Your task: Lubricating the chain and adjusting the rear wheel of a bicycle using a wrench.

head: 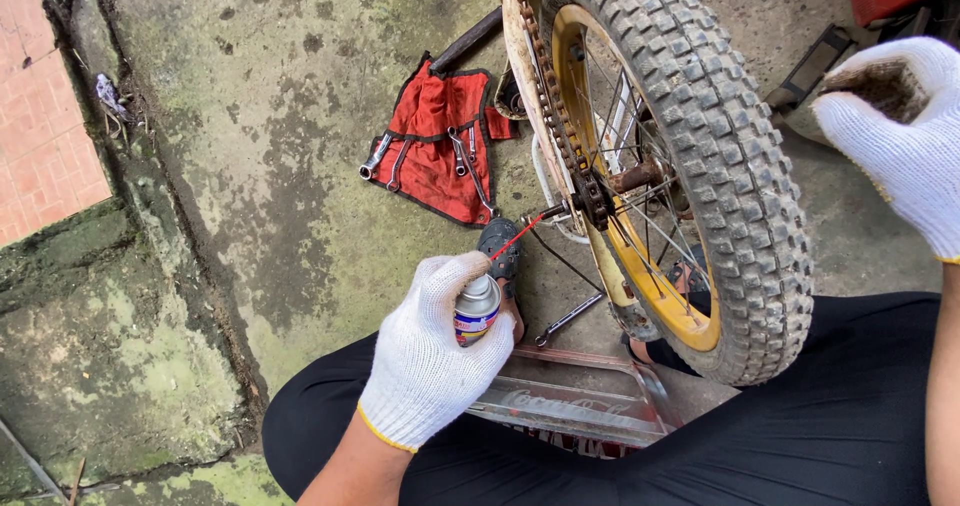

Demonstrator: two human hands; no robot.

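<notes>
- Gloved left hand (432,351) is wrapped tight around a spray can (476,309), low in the middle of the view, above the person's black-clad legs.
- Straw (517,238), thin and red, runs from the can's nozzle up and right to the chain (560,116) near the rear hub (632,178).
- Chain is rusty and runs along the left side of the wheel (690,166), which has a knobby tyre, a yellow rim and thin spokes.
- Right hand (905,136), also in a white glove with a dirty palm, is raised at the right edge, fingers curled, apart from the wheel; whether it holds anything I cannot tell.
- Wrench (568,319) lies on the floor just below the hub.
- Red tray (575,406) sits under the wheel, between the legs.
- Red cloth pouch (440,141) with more wrenches lies open on the mossy concrete floor (270,116), left of the wheel.
</notes>
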